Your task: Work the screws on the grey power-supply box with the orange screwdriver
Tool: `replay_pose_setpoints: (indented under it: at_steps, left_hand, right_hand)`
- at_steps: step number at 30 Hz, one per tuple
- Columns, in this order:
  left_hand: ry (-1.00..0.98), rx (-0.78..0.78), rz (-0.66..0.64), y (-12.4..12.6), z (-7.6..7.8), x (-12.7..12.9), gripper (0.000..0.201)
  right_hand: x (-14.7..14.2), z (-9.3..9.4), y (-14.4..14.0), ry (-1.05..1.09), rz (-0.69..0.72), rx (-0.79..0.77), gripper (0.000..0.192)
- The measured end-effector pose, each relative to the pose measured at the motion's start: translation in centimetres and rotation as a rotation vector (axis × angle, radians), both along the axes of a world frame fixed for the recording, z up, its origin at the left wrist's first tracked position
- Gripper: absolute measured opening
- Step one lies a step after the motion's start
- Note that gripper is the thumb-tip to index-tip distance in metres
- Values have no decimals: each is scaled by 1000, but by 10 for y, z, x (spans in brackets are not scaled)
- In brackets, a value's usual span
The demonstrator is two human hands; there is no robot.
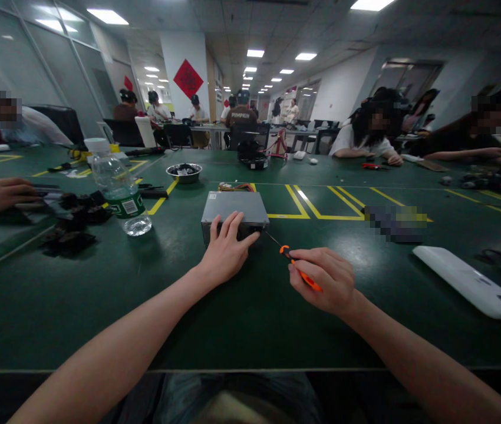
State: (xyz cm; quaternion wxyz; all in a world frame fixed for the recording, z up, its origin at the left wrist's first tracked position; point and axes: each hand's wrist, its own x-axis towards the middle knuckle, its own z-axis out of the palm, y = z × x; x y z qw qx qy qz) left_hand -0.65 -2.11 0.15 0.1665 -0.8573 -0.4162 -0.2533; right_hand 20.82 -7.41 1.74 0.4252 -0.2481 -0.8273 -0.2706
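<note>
Head camera: On a table [250,330], a gray metal box [233,203] is sitting at center. The left hand [226,250] is bracing its near side, fingers spread, grip unclosed; the right hand [328,277] is clasping an orange-and-black screwdriver [311,282], its tip pointing toward the box's near right corner, contact unclear. Looking stiff and probably weighty, the box is likely favoring a hold at both sides.

Orange-black screwdriver [285,251], grey box [235,204]

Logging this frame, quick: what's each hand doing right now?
Left hand: open, fingers resting on the gray metal box.
Right hand: closed, holding the orange-and-black screwdriver.
</note>
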Motion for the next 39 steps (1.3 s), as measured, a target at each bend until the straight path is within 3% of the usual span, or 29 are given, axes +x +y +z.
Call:
replay_pose_setpoints:
  at_steps: [8, 14, 19, 24, 29, 35, 39]
  left_hand:
    - [-21, -14, -12, 0, -1, 0, 43]
    - [-36, -31, -26, -2, 0, 0, 44]
    - [-44, -36, -19, -1, 0, 0, 45]
    - [-43, -34, -23, 0, -1, 0, 46]
    - [-29, -25, -18, 0, -1, -1, 45]
    - [-35, -29, -18, -1, 0, -1, 44]
    - [-53, -31, -23, -1, 0, -1, 44]
  right_hand:
    - [-2, -2, -1, -20, -27, -9, 14]
    - [-15, -5, -8, -184, -43, -15, 8]
    - [-22, -7, -14, -220, 35, -132, 28]
    - [-23, -3, -16, -247, 62, -128, 27]
    - [-18, -1, -14, -160, 123, -124, 21]
    - [-12, -7, -10, -13, 200, -244, 37]
    - [-12, -7, -10, -48, 203, -233, 36]
